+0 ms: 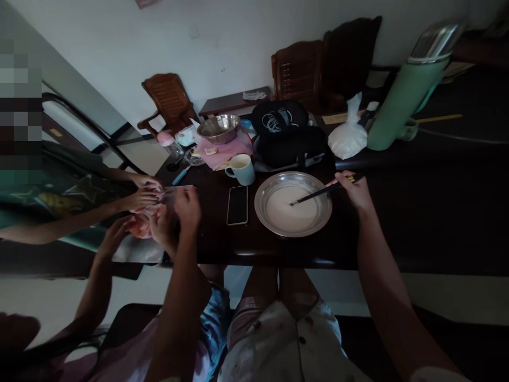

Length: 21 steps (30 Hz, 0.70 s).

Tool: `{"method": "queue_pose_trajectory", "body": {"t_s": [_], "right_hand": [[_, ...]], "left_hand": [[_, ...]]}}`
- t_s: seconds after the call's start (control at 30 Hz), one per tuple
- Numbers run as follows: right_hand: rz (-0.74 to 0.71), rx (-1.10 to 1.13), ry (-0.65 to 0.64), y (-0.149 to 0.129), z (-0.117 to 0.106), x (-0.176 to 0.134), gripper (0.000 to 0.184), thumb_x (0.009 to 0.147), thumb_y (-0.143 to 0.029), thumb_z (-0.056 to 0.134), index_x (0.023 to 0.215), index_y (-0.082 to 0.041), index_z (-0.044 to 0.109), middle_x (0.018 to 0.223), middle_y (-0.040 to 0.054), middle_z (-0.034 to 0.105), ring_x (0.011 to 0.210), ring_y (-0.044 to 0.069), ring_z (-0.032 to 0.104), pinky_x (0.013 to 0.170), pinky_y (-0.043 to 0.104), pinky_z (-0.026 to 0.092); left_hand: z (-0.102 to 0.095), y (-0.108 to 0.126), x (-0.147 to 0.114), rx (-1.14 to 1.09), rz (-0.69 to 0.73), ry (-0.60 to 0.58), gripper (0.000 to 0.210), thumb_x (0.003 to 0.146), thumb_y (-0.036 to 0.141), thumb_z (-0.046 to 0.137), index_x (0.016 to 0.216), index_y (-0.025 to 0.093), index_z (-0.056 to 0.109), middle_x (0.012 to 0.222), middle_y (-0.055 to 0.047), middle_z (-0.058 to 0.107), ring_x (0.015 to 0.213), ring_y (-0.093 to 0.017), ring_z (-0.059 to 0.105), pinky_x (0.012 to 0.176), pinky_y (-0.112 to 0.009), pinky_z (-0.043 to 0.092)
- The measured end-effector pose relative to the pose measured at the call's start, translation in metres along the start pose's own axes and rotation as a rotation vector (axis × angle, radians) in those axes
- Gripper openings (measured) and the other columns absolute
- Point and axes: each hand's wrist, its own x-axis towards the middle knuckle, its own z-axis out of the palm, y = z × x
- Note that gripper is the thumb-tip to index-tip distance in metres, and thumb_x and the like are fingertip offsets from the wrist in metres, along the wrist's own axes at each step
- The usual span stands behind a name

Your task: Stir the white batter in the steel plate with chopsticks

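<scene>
My right hand (pixel 355 190) is closed around dark chopsticks (pixel 318 193) with a gold band near the top. Their tips dip into a whitish liquid (pixel 296 212) in a wide, shallow metal basin (pixel 260 217). At the left, my left hand (pixel 188 208) is raised with its fingers pinched on the edge of a clear plastic bag (pixel 170 195). Beside it, other people's hands (pixel 145 199) gather round a crumpled pink-and-orange bag (pixel 142 222). Between my hands lies a dark-screened phone (pixel 237 205).
Behind the basin stand a light-blue mug (pixel 243 171), a black case (pixel 292 143) and a steel bowl (pixel 218 130) on pink cloth. A tied bag of white powder (pixel 348 140) and a tall green thermos (pixel 405 103) are at the right. People sit close on the left.
</scene>
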Motion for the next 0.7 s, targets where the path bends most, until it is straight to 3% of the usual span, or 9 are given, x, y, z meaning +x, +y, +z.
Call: {"method": "queue_pose_trajectory", "body": {"t_s": [0.1, 0.23, 0.43, 0.57, 0.7], "right_hand": [[-0.015, -0.048, -0.073, 0.0, 0.003, -0.001, 0.035, 0.076, -0.058, 0.064, 0.061, -0.026, 0.065, 0.064, 0.0015, 0.071, 0.067, 0.022, 0.067, 0.073, 0.038, 0.054], [-0.035, -0.053, -0.072, -0.002, 0.004, -0.001, 0.036, 0.077, -0.058, 0.063, 0.061, -0.026, 0.066, 0.067, 0.0023, 0.072, 0.069, 0.022, 0.067, 0.074, 0.037, 0.053], [-0.045, -0.025, -0.032, -0.001, -0.001, 0.002, 0.033, 0.078, -0.054, 0.064, 0.06, -0.026, 0.064, 0.064, 0.0015, 0.071, 0.066, 0.021, 0.066, 0.073, 0.037, 0.052], [-0.069, -0.017, -0.062, -0.001, -0.001, 0.003, 0.031, 0.08, -0.051, 0.063, 0.062, -0.026, 0.065, 0.064, 0.001, 0.071, 0.066, 0.02, 0.065, 0.074, 0.035, 0.051], [-0.067, 0.001, -0.021, -0.002, -0.005, 0.004, 0.03, 0.08, -0.049, 0.064, 0.061, -0.025, 0.065, 0.061, 0.0008, 0.07, 0.063, 0.019, 0.064, 0.071, 0.034, 0.051]], "left_hand": [[0.037, 0.028, -0.031, -0.025, 0.091, -0.263, 0.041, 0.081, 0.038, 0.052, 0.116, 0.017, 0.052, 0.115, -0.013, 0.056, 0.105, -0.024, 0.055, 0.093, -0.04, 0.044], [0.073, 0.057, -0.054, 0.186, 0.072, -0.406, 0.065, 0.076, 0.042, 0.06, 0.134, 0.023, 0.039, 0.136, -0.02, 0.038, 0.12, -0.04, 0.043, 0.091, -0.053, 0.041], [0.093, 0.069, -0.056, 0.356, 0.059, -0.394, 0.056, 0.079, 0.036, 0.057, 0.131, 0.021, 0.044, 0.131, -0.023, 0.041, 0.115, -0.044, 0.045, 0.087, -0.056, 0.04], [0.094, 0.071, -0.058, 0.376, 0.086, -0.38, 0.05, 0.081, 0.032, 0.054, 0.128, 0.019, 0.047, 0.131, -0.023, 0.042, 0.114, -0.044, 0.045, 0.086, -0.056, 0.041], [0.091, 0.067, -0.057, 0.337, 0.074, -0.391, 0.055, 0.081, 0.039, 0.055, 0.132, 0.02, 0.044, 0.134, -0.023, 0.039, 0.115, -0.043, 0.045, 0.088, -0.058, 0.04]]}}
